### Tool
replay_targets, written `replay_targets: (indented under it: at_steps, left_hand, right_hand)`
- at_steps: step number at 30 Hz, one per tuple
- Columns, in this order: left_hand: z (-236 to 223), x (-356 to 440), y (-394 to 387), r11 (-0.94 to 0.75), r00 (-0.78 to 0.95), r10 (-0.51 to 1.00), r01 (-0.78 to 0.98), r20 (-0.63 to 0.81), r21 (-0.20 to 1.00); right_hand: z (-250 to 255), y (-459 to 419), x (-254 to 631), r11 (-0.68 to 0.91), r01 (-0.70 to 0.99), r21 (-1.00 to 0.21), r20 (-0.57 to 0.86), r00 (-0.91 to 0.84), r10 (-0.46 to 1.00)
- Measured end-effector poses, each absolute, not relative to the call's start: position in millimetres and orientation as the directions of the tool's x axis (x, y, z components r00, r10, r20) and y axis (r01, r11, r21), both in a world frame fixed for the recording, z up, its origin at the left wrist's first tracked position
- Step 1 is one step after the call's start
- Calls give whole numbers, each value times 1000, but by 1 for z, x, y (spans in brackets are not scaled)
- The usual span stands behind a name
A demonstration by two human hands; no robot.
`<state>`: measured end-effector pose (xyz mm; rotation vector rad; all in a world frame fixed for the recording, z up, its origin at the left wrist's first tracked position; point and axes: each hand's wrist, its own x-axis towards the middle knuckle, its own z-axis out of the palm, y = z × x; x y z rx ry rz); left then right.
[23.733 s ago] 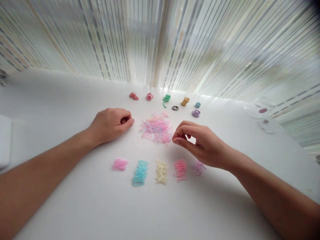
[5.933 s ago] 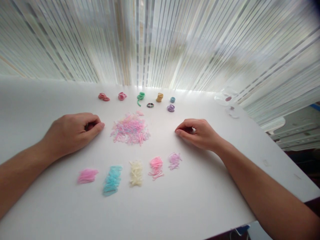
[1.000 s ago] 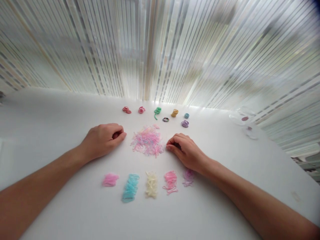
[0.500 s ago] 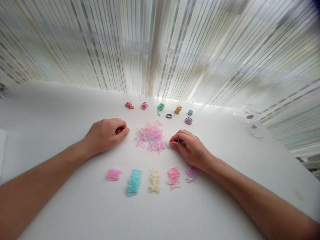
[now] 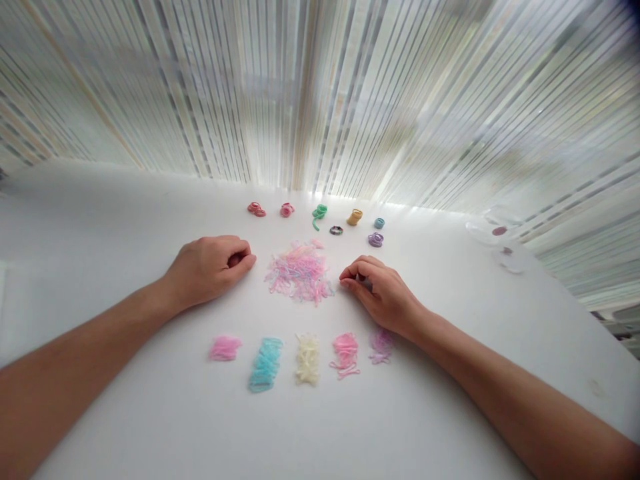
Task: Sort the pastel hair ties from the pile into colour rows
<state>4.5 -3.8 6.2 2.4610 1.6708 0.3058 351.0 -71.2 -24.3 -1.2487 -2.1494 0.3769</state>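
Observation:
A loose heap of pastel elastic bands [image 5: 299, 272], mostly pink with some bluish and peach ones, lies between my hands on the white table. To its left rests my left hand [image 5: 213, 270], curled into a loose fist, with no band showing at its fingertips. My right hand [image 5: 375, 290] is closed in a pinch just off the heap's right edge; whatever is between its fingertips, if anything, is too small to make out. Nearer me lie sorted bunches: pink [image 5: 225, 348], turquoise [image 5: 265, 363], cream [image 5: 307, 360], a deeper pink [image 5: 345, 353] and purple [image 5: 381, 347], the last by my right wrist.
Along the back stand small coiled bundles: red [image 5: 257, 209], rose [image 5: 287, 210], green [image 5: 320, 212], yellow [image 5: 355, 217], blue [image 5: 379, 223] and purple [image 5: 376, 239]. A dark multicoloured ring [image 5: 337, 231] lies among them. Clear plastic pieces [image 5: 510, 260] sit at right, before a striped curtain [image 5: 300, 93].
The whole view has shifted slightly, so everything sits a little further left. Both hands keep nearly the same pose, the right one a touch further from the heap.

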Motion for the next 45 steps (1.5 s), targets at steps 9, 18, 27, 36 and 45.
replay_targets:
  at_steps: [9, 18, 27, 36, 45]
  left_hand:
    - [6, 6, -3, -368, 357, 930, 908, 93, 201]
    - [7, 7, -3, -371, 357, 928, 909, 103, 190]
    - [5, 3, -1, -386, 367, 921, 901, 128, 197]
    - [6, 6, -3, -377, 359, 926, 906, 119, 195]
    - [6, 7, -6, -416, 388, 909, 868, 154, 270]
  right_hand:
    - [-19, -69, 357, 361, 663, -656, 249, -261, 933]
    - [13, -75, 362, 318, 451, -834, 4, -571, 821]
    - [19, -72, 365, 461, 489, -740, 21, -669, 743]
    - [17, -73, 365, 474, 495, -728, 21, -674, 738]
    - [11, -75, 362, 513, 511, -690, 60, -666, 743]
